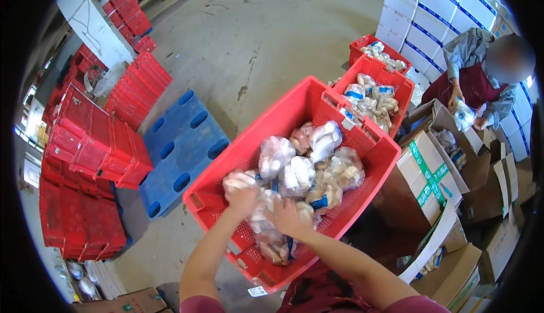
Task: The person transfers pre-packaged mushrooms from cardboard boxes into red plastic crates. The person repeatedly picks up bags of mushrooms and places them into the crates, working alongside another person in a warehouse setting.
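A red plastic crate (272, 126) stands before me with several clear plastic bags of pale produce (297, 172) heaped in it; some bags bear blue labels. My left hand (245, 201) is inside the crate, over a bag (238, 182) at the heap's left side. Close by on the right, my right hand (287, 216) touches the bags in the near middle of the heap, fingers spread. The fingertips of my left hand are blurred, so whether it grips the bag cannot be told.
More red crates (361, 64) with bags stand beyond. At right, a person (471, 70) holds a bag (462, 115) over open cardboard boxes (476, 164). A blue plastic pallet (191, 143) and stacked red crates (97, 143) are at left. White boxes (433, 15) are stacked behind.
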`<action>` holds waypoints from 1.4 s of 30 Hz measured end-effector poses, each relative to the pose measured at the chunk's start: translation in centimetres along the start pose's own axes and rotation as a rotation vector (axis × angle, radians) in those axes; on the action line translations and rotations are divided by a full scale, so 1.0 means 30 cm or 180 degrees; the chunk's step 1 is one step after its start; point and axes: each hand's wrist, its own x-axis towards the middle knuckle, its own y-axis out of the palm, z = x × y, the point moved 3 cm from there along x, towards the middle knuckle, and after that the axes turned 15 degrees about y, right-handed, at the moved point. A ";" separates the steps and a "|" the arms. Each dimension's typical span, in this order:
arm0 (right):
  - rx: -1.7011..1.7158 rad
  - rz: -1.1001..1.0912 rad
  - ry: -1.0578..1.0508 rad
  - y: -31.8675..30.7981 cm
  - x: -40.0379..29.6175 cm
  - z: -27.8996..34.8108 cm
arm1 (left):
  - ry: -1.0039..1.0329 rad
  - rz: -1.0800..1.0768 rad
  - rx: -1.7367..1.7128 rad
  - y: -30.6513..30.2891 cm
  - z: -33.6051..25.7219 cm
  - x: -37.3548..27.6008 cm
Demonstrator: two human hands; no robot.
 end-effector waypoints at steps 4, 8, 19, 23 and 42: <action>-0.0784 -0.0360 -0.0443 0.044 0.018 -0.020 | -0.0539 -0.0618 -0.0344 0.221 0.042 -0.002; 0.0041 -0.0267 -0.1009 -0.064 -0.104 -0.035 | -0.0310 -0.0871 -0.0796 0.192 0.053 -0.058; 0.2460 -0.2870 0.0941 -0.629 -0.880 -1.183 | 0.0289 -0.2575 -0.1541 -0.033 -0.723 -0.105; 0.2105 -0.4016 0.2788 -0.574 -1.132 -1.964 | 0.2226 -0.1883 -0.1319 -0.025 -1.394 -0.086; 0.0540 -0.1867 0.4758 -0.607 -0.972 -2.909 | 0.1783 0.0116 -0.1082 0.330 -1.945 -0.077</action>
